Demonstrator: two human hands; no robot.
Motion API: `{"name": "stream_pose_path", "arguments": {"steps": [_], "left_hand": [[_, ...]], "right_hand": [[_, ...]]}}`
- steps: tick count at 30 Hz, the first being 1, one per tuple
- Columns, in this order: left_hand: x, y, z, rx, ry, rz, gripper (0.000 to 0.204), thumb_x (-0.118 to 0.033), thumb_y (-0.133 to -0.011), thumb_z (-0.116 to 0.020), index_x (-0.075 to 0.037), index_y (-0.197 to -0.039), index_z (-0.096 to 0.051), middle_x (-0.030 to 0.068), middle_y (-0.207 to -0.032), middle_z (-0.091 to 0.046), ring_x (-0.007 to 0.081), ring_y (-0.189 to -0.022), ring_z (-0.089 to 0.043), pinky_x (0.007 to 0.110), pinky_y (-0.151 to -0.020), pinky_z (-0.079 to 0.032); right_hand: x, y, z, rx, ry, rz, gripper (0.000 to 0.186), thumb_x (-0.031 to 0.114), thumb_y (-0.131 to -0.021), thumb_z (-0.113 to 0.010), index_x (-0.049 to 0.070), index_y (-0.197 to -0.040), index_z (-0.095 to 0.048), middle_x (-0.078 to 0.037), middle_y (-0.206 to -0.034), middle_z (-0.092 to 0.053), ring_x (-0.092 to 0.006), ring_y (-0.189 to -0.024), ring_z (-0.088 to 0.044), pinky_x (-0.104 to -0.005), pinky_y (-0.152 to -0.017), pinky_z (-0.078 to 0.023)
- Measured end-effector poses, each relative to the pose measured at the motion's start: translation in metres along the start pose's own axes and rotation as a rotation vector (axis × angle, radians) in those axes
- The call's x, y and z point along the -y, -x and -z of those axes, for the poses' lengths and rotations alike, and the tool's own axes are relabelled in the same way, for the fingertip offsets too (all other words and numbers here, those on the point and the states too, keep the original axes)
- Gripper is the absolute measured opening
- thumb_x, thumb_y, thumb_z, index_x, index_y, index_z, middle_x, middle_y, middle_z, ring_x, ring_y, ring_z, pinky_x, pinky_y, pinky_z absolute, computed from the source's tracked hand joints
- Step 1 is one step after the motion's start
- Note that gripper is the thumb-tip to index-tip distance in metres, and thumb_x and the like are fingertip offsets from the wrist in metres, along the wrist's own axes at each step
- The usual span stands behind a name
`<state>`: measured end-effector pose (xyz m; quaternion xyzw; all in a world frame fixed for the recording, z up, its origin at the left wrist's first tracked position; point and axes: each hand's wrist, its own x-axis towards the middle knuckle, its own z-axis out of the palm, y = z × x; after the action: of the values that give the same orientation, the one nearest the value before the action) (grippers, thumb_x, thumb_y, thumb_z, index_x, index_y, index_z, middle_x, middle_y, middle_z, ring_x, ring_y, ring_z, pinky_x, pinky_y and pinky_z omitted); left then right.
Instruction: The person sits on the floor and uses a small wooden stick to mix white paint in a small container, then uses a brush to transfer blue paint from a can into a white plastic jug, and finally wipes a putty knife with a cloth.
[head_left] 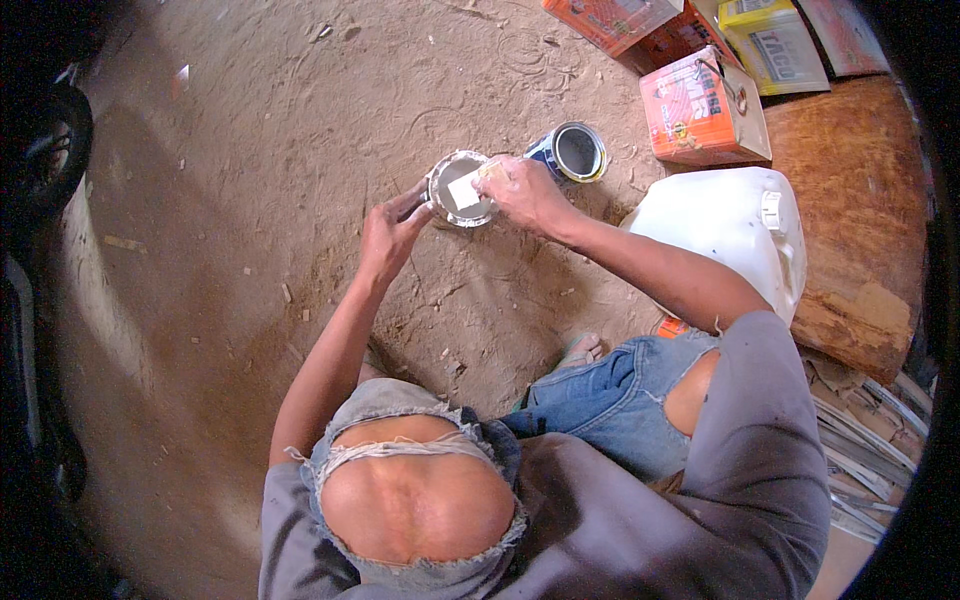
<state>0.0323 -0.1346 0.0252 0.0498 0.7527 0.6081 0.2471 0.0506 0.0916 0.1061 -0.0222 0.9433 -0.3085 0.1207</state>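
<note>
Torn knees (420, 500) — both hands (390, 235) on tin (460, 190)

This looks like a rough outdoor work yard or an open-sided workshop, for the ground is bare packed dirt (250, 200) strewn with chips and scraps, and a person squats right on it in torn jeans. Just beside the big white plastic jerrycan (730, 235) stands an open, dark-walled paint tin (578, 151), and beyond the jerrycan sit square orange metal cans (700, 110) and a yellow one (772, 42), the sort that hold paint or thinner. Behind the jerrycan lies a worn wooden board (860, 190), with a heap of pale strips (865, 440) near its lower end.
</note>
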Motion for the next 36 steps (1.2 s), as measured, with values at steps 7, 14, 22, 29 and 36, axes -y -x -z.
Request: {"name": "stream_pose_path", "arguments": {"steps": [7,14,22,29,36], "left_hand": [[0.007,-0.004,-0.002,0.002,0.018,0.01,0.047,-0.023,-0.093,-0.07,-0.003,-0.135,-0.062,0.0092,-0.124,-0.07,0.0161,-0.113,-0.062,0.033,-0.1,-0.047],[0.005,-0.004,-0.004,-0.033,-0.01,-0.02,0.048,-0.029,-0.089,-0.073,-0.007,-0.131,-0.065,0.0146,-0.121,-0.071,0.0199,-0.111,-0.068,0.033,-0.097,-0.049],[0.021,-0.007,-0.007,-0.046,0.046,-0.027,0.047,-0.029,-0.09,-0.072,-0.007,-0.131,-0.065,0.0152,-0.12,-0.071,0.0201,-0.111,-0.068,0.033,-0.096,-0.049],[0.007,-0.003,-0.003,0.018,0.039,0.016,0.044,-0.019,-0.094,-0.069,0.001,-0.133,-0.062,0.0084,-0.127,-0.068,0.0151,-0.113,-0.062,0.03,-0.102,-0.045],[0.018,-0.006,-0.005,-0.019,0.071,-0.045,0.046,-0.022,-0.092,-0.069,0.0,-0.132,-0.063,0.0148,-0.125,-0.069,0.0192,-0.114,-0.064,0.032,-0.1,-0.047]], "right_hand": [[0.003,0.007,0.005,-0.103,0.281,0.394,0.027,0.021,-0.086,-0.069,0.004,-0.107,-0.066,-0.017,-0.098,-0.065,-0.0374,-0.082,-0.068,-0.0451,-0.071,-0.055],[-0.008,-0.005,0.005,0.046,0.46,0.434,0.021,0.012,-0.082,-0.066,0.005,-0.101,-0.065,-0.016,-0.095,-0.064,-0.0381,-0.08,-0.068,-0.0477,-0.069,-0.055],[-0.015,-0.004,0.003,0.029,0.289,0.247,0.026,0.025,-0.086,-0.064,0.003,-0.099,-0.067,-0.022,-0.098,-0.068,-0.0411,-0.086,-0.068,-0.052,-0.077,-0.054],[-0.01,-0.014,-0.005,0.093,0.062,-0.008,0.036,0.031,-0.09,-0.064,-0.004,-0.099,-0.069,-0.021,-0.091,-0.071,-0.0342,-0.086,-0.069,-0.0411,-0.075,-0.052],[-0.018,-0.011,-0.003,-0.078,-0.288,-0.168,0.037,0.034,-0.089,-0.062,-0.002,-0.087,-0.071,-0.024,-0.084,-0.07,-0.0344,-0.079,-0.07,-0.0439,-0.073,-0.052]]}}
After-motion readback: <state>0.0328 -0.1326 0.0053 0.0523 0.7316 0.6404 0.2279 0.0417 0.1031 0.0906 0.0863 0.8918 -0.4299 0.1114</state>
